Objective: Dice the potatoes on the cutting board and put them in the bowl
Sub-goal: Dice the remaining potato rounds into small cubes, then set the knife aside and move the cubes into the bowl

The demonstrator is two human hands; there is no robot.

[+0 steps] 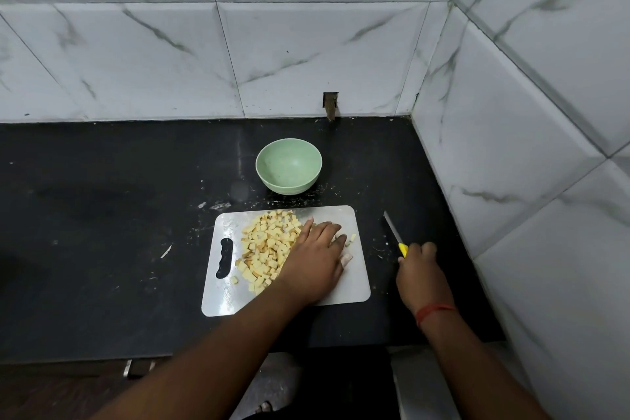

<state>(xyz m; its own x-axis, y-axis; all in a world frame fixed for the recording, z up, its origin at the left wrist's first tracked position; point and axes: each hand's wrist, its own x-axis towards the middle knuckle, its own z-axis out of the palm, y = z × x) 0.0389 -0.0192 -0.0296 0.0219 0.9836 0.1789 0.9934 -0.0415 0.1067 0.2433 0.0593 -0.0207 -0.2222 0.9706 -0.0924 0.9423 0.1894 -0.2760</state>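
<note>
I am looking down at a black worktop [102, 215] set into a corner of white marbled wall tiles [306, 54]. A pale grey cutting board [354, 286] lies flat in front of me, its dark handle slot on the left side. A heap of small yellow potato cubes [266, 245] covers the left and middle of the board, and a few stray cubes [351, 239] lie just beyond my fingertips on the right.

My left hand [315, 256] rests palm down on the board, reaching in from the lower left, its edge touching the right side of the heap. Its fingers [327, 227] are straight and lie close together, pressed flat; I cannot tell whether anything sits under the palm.

My right hand [421, 262] is off the board, to its right, above the worktop. Its fingers are curled round the yellow handle of a knife [395, 233], whose thin blade points away from me and slightly left, well apart from the board. A red thread [434, 312] circles that wrist.

A light green bowl [289, 165] stands upright on the worktop just behind the board, with no potato in it.
</note>
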